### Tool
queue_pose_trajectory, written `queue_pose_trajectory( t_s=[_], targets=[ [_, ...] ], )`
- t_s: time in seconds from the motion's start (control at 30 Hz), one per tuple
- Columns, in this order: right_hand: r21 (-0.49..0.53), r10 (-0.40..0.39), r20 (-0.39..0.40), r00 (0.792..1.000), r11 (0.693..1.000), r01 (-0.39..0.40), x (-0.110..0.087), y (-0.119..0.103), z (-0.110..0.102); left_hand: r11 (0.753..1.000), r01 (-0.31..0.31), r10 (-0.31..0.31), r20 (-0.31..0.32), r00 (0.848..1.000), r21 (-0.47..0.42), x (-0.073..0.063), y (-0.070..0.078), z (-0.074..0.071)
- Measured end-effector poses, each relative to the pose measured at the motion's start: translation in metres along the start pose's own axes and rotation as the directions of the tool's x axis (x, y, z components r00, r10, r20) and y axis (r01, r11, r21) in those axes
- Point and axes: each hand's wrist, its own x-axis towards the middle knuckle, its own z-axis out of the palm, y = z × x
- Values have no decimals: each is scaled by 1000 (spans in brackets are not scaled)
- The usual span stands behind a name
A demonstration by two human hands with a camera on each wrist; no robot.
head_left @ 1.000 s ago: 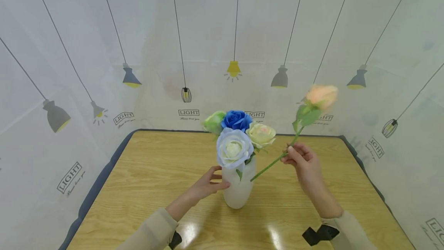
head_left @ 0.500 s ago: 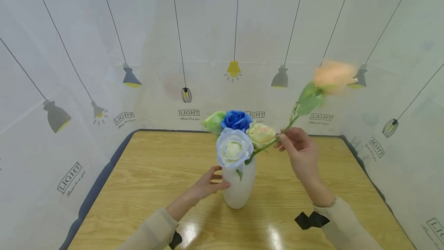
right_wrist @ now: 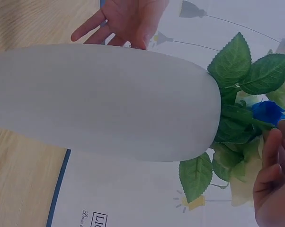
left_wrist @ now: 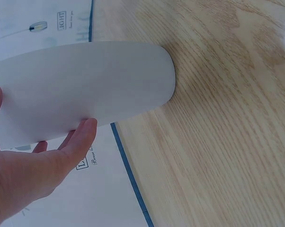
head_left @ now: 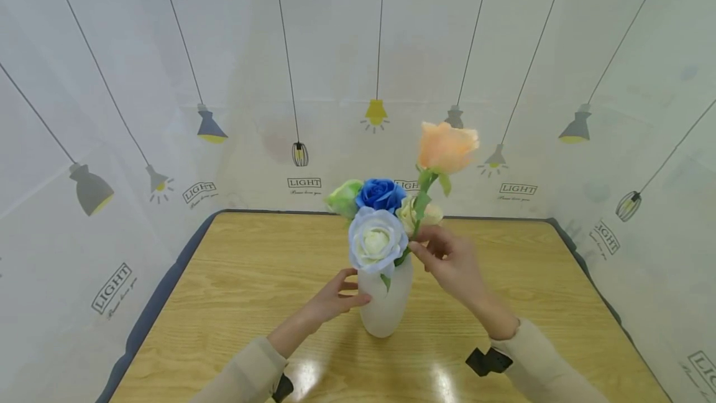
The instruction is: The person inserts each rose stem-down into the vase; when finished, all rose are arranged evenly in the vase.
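A white vase [head_left: 385, 303] stands upright on the table, holding a light blue rose [head_left: 377, 241], a dark blue rose [head_left: 381, 194], a green bud [head_left: 344, 198] and a cream rose [head_left: 406, 215]. My left hand [head_left: 327, 300] touches the vase's left side, thumb and fingers apart; in the left wrist view its fingertips rest against the white wall. At the vase's mouth my right hand [head_left: 454, 269] pinches the green stem of a peach rose [head_left: 447, 147], which rises above the others. The right wrist view shows those fingers [right_wrist: 270, 142] beside green leaves [right_wrist: 231, 59]. The stem's lower end is hidden.
A wooden table [head_left: 252, 247] with a dark blue edge lies under the vase. Behind it and at both sides hangs a pale backdrop [head_left: 330, 48] printed with lamps. Black devices [head_left: 488, 362] sit at the sleeves.
My right hand has brought the peach rose left and its stem to the vase's mouth, after raising it. The rose now stands more upright. My left hand and the vase stay put.
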Motion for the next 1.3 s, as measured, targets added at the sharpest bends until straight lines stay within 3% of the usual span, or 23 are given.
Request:
queue_pose_trajectory(
  t_s=[0.17, 0.4, 0.53, 0.7, 0.87, 0.97, 1.1, 1.3],
  targets=[
    [-10, -42, 68, 997, 999, 43, -4, 7, 8, 1000, 0, 0, -1, 1000, 6, 1, 0, 0],
    [-21, 59, 123, 991, 998, -57, -11, 13, 11, 1000, -7, 7, 4, 1000, -3, 1, -1, 0],
    [-16, 47, 54, 997, 999, -46, -9, 5, 8, 1000, -15, 15, 3, 1000, 7, 1, 0, 0],
    [70, -6, -47, 999, 998, 9, -4, 3, 6, 1000, -21, 21, 3, 1000, 16, 1, 0, -1],
    [134, 91, -98, 991, 988, -77, 2, -4, 9, 1000, -9, 9, 3, 1000, 14, 0, 0, 0],
    [139, 156, -116, 981, 980, -140, 7, -9, 11, 1000, -8, 8, 1, 1000, 14, 0, 0, 0],
    [141, 181, -109, 977, 976, -165, 13, -14, 13, 1000, -10, 10, 0, 1000, 5, -1, 0, 0],
    [176, 104, -110, 989, 981, -83, 12, -10, 13, 1000, -18, 18, -1, 1000, 11, 0, 0, 0]
  ],
)
